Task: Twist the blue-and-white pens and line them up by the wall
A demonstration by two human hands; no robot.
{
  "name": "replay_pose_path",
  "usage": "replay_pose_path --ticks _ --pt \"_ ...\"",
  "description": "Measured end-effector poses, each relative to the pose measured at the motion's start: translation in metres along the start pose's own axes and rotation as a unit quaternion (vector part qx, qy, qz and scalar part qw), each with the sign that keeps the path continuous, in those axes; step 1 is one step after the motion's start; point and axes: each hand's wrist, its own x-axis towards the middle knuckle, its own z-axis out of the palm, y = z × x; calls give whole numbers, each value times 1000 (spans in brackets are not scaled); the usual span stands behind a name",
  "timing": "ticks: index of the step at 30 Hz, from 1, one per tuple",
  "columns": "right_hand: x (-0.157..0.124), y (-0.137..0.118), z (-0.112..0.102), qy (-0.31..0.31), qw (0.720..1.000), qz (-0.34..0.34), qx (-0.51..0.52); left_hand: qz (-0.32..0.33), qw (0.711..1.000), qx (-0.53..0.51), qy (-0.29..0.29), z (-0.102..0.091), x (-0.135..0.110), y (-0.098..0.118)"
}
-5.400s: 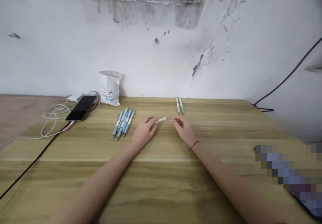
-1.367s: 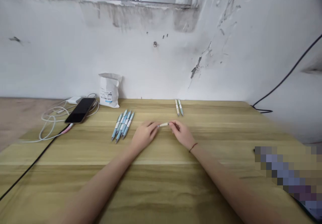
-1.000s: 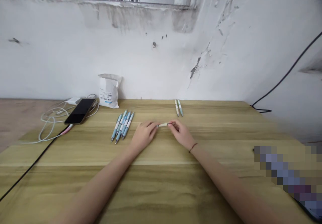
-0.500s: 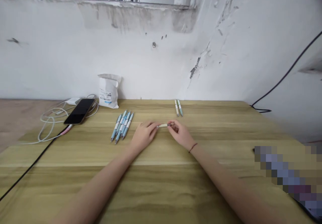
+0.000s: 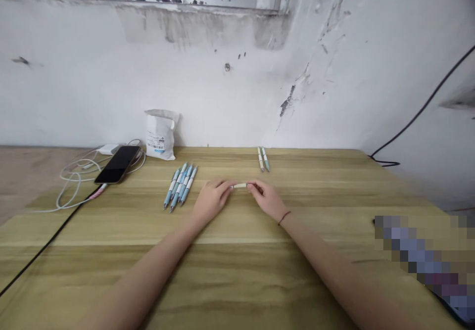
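Head view: my left hand (image 5: 213,199) grasps left end of slim cream-coloured pen barrel (image 5: 241,185); my right hand (image 5: 267,199) pinches its right end with fingertips. Barrel lies roughly level between both hands, over pale wood-grain table (image 5: 237,280); contact with tabletop cannot be told. Near my left hand, on its left: bunch of blue-and-white pens (image 5: 180,187), some overlapping. Beyond my right hand: cream-and-white pen (image 5: 261,160) just beside green-and-white pen (image 5: 265,160). Far left: black-screened phone (image 5: 118,165), upright white packet (image 5: 160,136) with printed label.

You had your right hand (image 5: 267,199) just apart from the pale pen (image 5: 240,185) earlier; now it pinches the pen's right end, hiding the tip.
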Motion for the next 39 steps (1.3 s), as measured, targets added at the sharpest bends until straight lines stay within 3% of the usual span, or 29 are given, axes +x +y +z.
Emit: replay_pose_path --ticks 4,10,39 --pt "-1 -3 -1 -8 1000 -4 -13 0 1000 3 9 0 0 0" --pt "-1 0 4 9 998 -3 60 -3 1000 -4 12 -1 -1 1" --pt "0 1 2 14 999 1 46 0 1000 14 7 -1 -1 0"
